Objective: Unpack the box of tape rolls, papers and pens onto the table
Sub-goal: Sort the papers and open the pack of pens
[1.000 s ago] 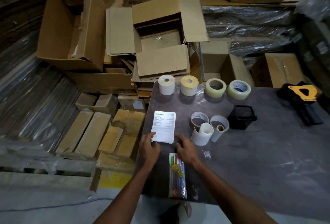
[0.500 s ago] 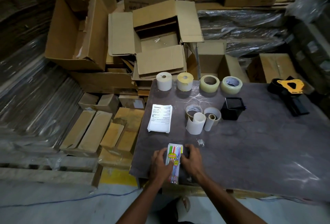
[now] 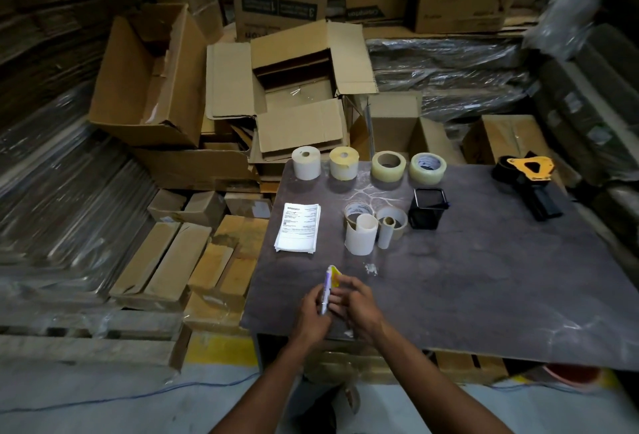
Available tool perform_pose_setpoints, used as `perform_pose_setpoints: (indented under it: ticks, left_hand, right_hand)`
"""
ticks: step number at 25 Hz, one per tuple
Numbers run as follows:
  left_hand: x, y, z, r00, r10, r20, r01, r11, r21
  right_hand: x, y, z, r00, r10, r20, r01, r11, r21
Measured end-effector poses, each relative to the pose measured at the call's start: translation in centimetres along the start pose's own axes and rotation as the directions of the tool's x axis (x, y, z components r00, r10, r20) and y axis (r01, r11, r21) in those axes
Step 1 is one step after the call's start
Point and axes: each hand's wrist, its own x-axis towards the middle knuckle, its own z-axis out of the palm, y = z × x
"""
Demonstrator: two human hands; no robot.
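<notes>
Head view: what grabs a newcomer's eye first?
Both hands at the table's near edge: the left hand and right hand hold a pack of pens tilted up between them. Beyond lie a paper stack and four tape rolls lined along the far edge.

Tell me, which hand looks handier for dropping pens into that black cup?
Probably the right hand. Both hands hold the pen packet at the near edge of the table, and the black cup stands farther back and to the right, on that hand's side. The left hand would have to cross over.
</notes>
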Motion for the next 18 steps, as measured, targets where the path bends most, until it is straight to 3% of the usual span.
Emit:
perform_pose_setpoints:
  ticks: [3, 6, 8, 10, 14, 16, 18]
  left_hand:
    - [-0.8, 1.2, 1.1, 0.997, -0.070, 0.017, 0.072, 0.967, -0.244]
    - [-2.5, 2.8, 2.2, 0.979, -0.201, 0.020, 0.186, 0.862, -0.471]
    - [-3.4, 3.9, 2.9, 0.957, -0.279, 0.076, 0.262, 0.728, -0.633]
    - [-3.7, 4.8, 3.4, 0.936, -0.325, 0.134, 0.306, 0.565, -0.766]
    - [-4.0, 7.3, 4.8, 0.918, -0.347, 0.191, 0.314, 0.341, -0.886]
    - [-4.2, 8.7, 5.5, 0.926, -0.311, 0.212, 0.315, 0.335, -0.888]
    - [-4.2, 9.9, 6.1, 0.944, -0.252, 0.212, 0.305, 0.430, -0.849]
  right_hand:
    - [-1.1, -1.0, -1.2, 0.999, -0.051, 0.020, 0.050, 0.999, 0.021]
    - [-2.8, -1.8, -3.0, 0.975, -0.221, 0.006, 0.219, 0.961, -0.172]
    - [-4.0, -2.0, -4.6, 0.928, -0.372, -0.013, 0.331, 0.843, -0.424]
    - [-5.3, -1.9, -5.7, 0.903, -0.430, -0.006, 0.343, 0.729, -0.593]
    - [-7.4, -2.2, -7.2, 0.879, -0.472, 0.062, 0.393, 0.646, -0.654]
    - [-8.1, -3.7, -7.9, 0.854, -0.504, 0.131, 0.455, 0.601, -0.657]
    - [-8.7, -5.5, -9.1, 0.842, -0.511, 0.174, 0.482, 0.569, -0.666]
